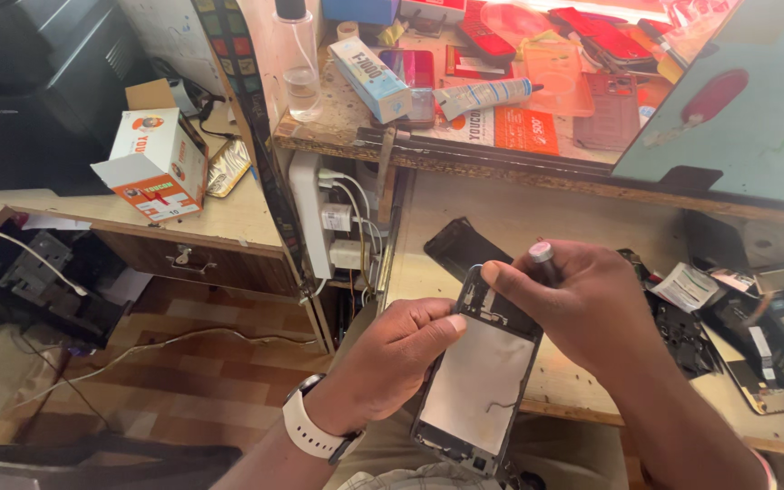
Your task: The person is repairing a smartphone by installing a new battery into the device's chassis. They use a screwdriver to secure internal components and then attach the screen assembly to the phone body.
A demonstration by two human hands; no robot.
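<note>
Before the worn wooden bench (pixel 519 218), left hand (pixel 392 358) fingers grip the opened black phone chassis (pixel 478 381); right hand (pixel 587 308) fingers close around a slim metal-capped screwdriver (pixel 542 259) above it.

On the upper shelf (pixel 501 168) stand a clear spray bottle (pixel 299 68), a blue-and-white box (pixel 371 79), a glue tube (pixel 487 93) and red phone cases (pixel 592 36). A white power strip (pixel 308 213) with plugged-in chargers hangs at the shelf's left edge. An open orange-and-white carton (pixel 154 163) sits on the side desk (pixel 229 218), above a drawer (pixel 197 259). Black phone parts (pixel 682 336) lie on the bench at right. A white cable (pixel 165 343) trails across the wooden floor.
</note>
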